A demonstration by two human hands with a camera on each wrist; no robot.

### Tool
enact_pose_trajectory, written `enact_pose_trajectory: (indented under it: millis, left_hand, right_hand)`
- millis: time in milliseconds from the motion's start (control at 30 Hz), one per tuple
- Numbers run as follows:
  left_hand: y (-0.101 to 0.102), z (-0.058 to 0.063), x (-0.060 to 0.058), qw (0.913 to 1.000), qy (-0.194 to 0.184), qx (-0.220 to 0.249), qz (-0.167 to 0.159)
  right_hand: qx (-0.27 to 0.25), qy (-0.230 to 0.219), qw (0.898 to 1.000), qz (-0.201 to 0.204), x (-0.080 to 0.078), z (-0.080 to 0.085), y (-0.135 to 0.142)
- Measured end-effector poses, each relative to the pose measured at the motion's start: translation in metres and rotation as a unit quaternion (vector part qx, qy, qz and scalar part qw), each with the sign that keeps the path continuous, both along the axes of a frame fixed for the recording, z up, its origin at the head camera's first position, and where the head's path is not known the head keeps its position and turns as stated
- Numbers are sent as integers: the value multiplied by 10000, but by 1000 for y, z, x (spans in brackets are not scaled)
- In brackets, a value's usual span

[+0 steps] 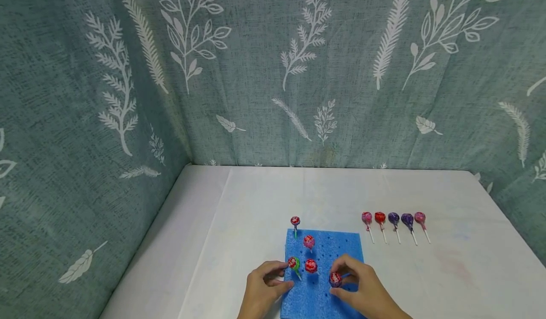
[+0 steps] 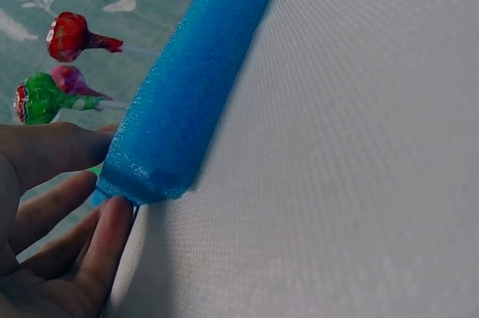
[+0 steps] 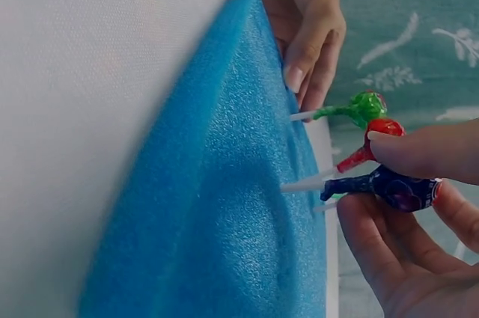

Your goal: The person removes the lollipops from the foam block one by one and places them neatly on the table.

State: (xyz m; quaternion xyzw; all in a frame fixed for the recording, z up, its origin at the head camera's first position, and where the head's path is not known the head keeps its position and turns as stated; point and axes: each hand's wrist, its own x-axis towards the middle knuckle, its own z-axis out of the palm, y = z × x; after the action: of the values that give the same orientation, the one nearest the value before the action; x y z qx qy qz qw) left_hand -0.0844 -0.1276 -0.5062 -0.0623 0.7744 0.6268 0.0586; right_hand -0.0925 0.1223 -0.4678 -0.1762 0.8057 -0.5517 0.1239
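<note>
My right hand (image 1: 356, 283) holds a dark purple lollipop (image 3: 404, 189) by its wrapped head, between thumb and fingers. Its white stick meets the surface of a blue foam block (image 1: 322, 300); how deep it goes in, I cannot tell. At the block's left edge, my left hand (image 1: 265, 286) grips the foam, thumb and fingertips touching it in the left wrist view. Near that hand stands a green and red lollipop (image 1: 294, 263) in the foam. Beside it is a red lollipop (image 1: 311, 265), with a pink-red one (image 1: 309, 241) and another red-topped one (image 1: 295, 221) farther back.
Several wrapped lollipops, among them a red one (image 1: 380, 218) and a purple one (image 1: 407, 219), lie in a row on the white table (image 1: 230, 224), right of the block. Small holes dot the foam. A green leaf-patterned curtain (image 1: 256, 72) hangs behind and at the left.
</note>
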Motion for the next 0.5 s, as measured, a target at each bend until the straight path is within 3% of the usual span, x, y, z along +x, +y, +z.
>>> enact_pose_trajectory:
  millis: [500]
  left_hand:
    - [-1, -1, -1, 9999, 107, 12, -11]
  right_hand:
    - [-662, 578, 9952, -422, 2, 9, 2]
